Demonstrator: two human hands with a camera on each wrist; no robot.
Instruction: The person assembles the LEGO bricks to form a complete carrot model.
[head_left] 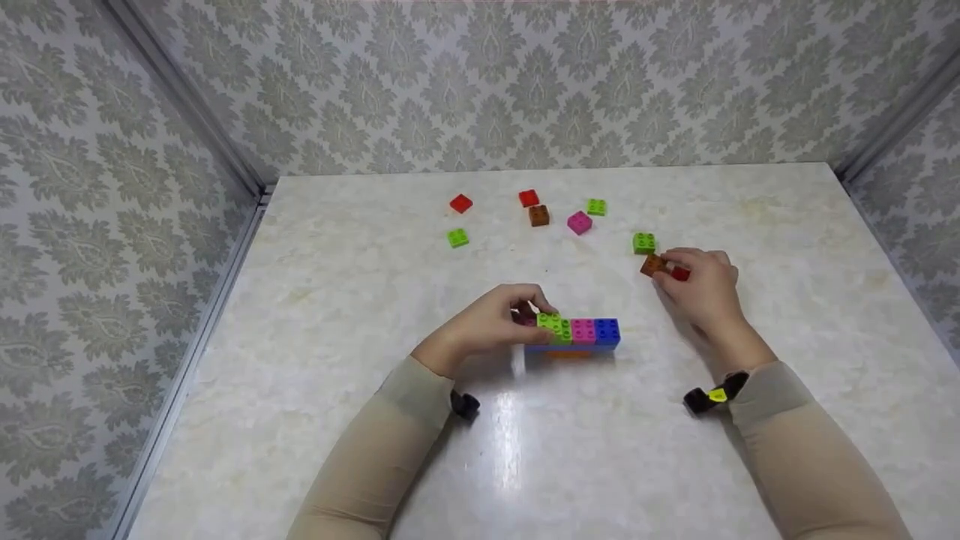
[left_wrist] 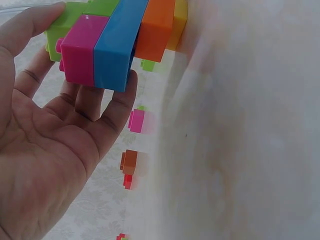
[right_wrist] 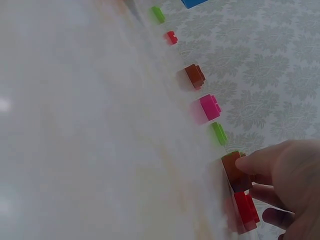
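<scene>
My left hand (head_left: 495,319) grips a built stack of toy bricks by its left end, thumb on the near side and fingers behind. On top of the stack are lime green bricks (left_wrist: 62,22), a pink brick (head_left: 583,331) and a blue brick (head_left: 607,331). A long blue brick (left_wrist: 117,45) runs beneath them, with orange (left_wrist: 156,32) and yellow bricks (left_wrist: 178,25) under that. Farther right, my right hand (head_left: 705,289) pinches a brown brick (right_wrist: 235,170) between thumb and fingers, low at the table. A red brick (right_wrist: 246,210) lies right beside it, under the hand.
A green brick (head_left: 643,243) sits just behind the brown one. Scattered toward the back of the pale table (head_left: 337,262) are red (head_left: 461,203), lime (head_left: 457,238), brown (head_left: 538,216) and pink bricks (head_left: 579,222). Patterned walls (head_left: 487,82) enclose the table's back and sides.
</scene>
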